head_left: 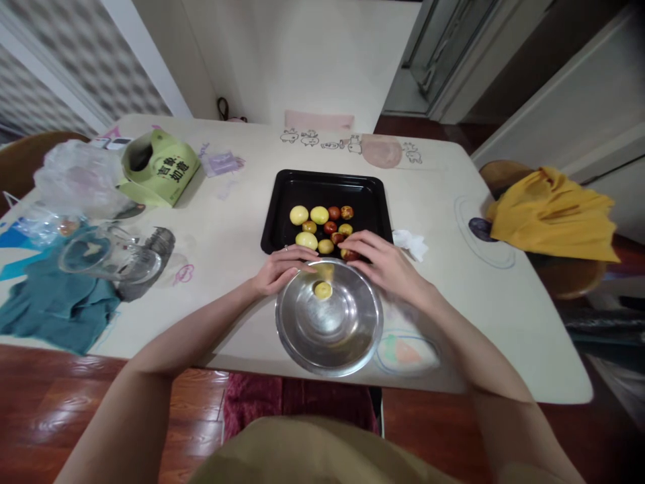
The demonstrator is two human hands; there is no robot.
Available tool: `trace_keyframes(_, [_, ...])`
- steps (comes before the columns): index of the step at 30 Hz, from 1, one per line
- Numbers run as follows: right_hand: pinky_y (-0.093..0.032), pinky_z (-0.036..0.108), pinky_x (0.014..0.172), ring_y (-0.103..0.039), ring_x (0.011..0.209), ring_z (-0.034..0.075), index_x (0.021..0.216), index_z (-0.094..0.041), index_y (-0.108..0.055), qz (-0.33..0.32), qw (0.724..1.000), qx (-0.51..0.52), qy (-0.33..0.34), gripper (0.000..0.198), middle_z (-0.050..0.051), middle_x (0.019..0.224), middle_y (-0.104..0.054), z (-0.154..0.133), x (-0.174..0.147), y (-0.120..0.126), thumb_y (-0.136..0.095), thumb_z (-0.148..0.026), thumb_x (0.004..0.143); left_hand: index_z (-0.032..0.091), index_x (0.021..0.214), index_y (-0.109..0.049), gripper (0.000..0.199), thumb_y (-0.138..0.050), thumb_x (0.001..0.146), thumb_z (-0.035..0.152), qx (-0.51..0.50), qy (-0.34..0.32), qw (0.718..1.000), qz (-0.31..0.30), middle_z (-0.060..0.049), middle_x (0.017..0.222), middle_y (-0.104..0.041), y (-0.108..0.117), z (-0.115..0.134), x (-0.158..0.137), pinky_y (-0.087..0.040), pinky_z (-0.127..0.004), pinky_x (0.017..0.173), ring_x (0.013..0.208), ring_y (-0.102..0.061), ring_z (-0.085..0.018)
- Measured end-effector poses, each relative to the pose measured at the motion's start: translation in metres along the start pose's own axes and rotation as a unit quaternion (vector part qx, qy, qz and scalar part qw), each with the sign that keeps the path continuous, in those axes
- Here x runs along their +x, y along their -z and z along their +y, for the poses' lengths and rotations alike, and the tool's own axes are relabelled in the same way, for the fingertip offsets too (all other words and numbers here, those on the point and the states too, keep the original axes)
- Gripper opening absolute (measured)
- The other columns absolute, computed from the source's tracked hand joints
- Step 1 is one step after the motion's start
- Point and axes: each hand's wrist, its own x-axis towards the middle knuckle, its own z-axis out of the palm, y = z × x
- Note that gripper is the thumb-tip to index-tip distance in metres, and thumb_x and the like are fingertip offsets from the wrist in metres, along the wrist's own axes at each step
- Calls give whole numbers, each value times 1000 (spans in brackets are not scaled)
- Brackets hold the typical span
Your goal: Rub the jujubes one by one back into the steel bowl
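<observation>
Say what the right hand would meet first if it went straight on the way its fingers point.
The right hand points left and slightly away, fingertips already at the reddish fruit on the black tray; probably that first, then the yellow fruit beyond.

A pale table [494, 282] stands on reddish wooden floor [75, 403] before a plain cream wall [302, 60].
</observation>
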Motion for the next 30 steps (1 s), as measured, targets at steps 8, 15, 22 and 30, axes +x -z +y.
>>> trace_keyframes(8, [-64,42,105,-72,119,22,135,-21,-67,-124,981,29,145,35,10,130,-74,-62,-11,-44,-53,-9,106,17,122,-78,45,-38,114,35,-6,1,1000,8,-19,128,-77,-3,-2,-2,-57,-53,109,126,-71,-31])
trace_keyframes(15, [-62,44,110,-70,125,23,129,-22,-69,-167,971,-43,169,38,8,131,-75,-64,-5,-58,-56,-2,101,18,120,-80,48,-38,114,40,-7,0,1000,13,-18,126,-78,-4,-6,-3,-58,-52,109,125,-72,-31])
trace_keyframes(22, [-60,47,111,-70,125,26,131,-17,-68,-188,970,-33,152,36,13,135,-72,-61,-4,-65,-57,-2,101,15,120,-79,45,-38,114,34,-7,1,1000,4,-19,127,-77,-1,1,0,-57,-51,110,126,-71,-31])
trace_keyframes(30, [-61,46,109,-71,123,24,134,-23,-70,-56,989,41,127,29,10,130,-75,-50,0,-40,-54,-22,110,15,121,-77,38,-41,113,27,-13,-14,1000,14,-20,127,-77,-3,-3,-2,-57,-52,109,125,-72,-31])
